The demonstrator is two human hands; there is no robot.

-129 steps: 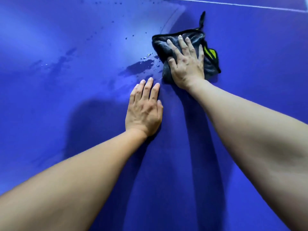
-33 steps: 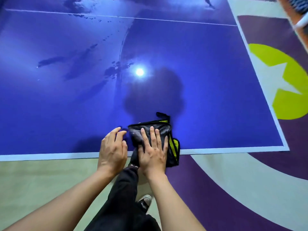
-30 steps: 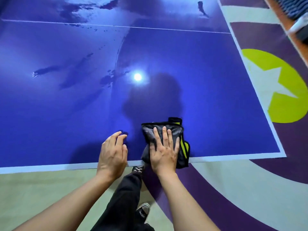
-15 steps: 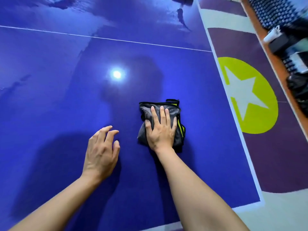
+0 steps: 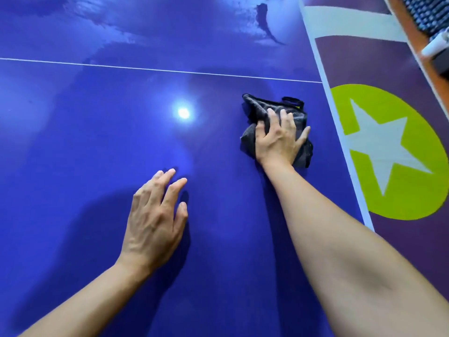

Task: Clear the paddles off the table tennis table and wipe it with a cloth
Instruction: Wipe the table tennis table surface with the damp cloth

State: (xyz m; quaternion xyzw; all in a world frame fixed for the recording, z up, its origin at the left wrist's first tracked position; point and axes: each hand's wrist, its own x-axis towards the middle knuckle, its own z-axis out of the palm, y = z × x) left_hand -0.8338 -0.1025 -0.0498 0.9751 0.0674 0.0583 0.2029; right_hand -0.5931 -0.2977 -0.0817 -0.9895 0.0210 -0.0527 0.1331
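Note:
The blue table tennis table [image 5: 97, 142] fills most of the view, with a thin white line across its far part. A bunched dark grey cloth [image 5: 257, 110] lies on it near the right edge. My right hand [image 5: 279, 139] presses down on the cloth with spread fingers. My left hand [image 5: 155, 220] rests fingertips-down on the bare table surface, holding nothing. No paddles are in view.
The table's white right edge [image 5: 340, 132] runs diagonally. Beyond it lies a purple floor with a yellow-green circle and white star [image 5: 388, 152]. Wet streaks [image 5: 264, 23] show on the far part. Dark items [image 5: 435, 13] sit at top right.
My right hand has pushed the cloth farther away and to the right, toward the table's side edge, and the cloth has bunched up. My left hand has slid forward on the table.

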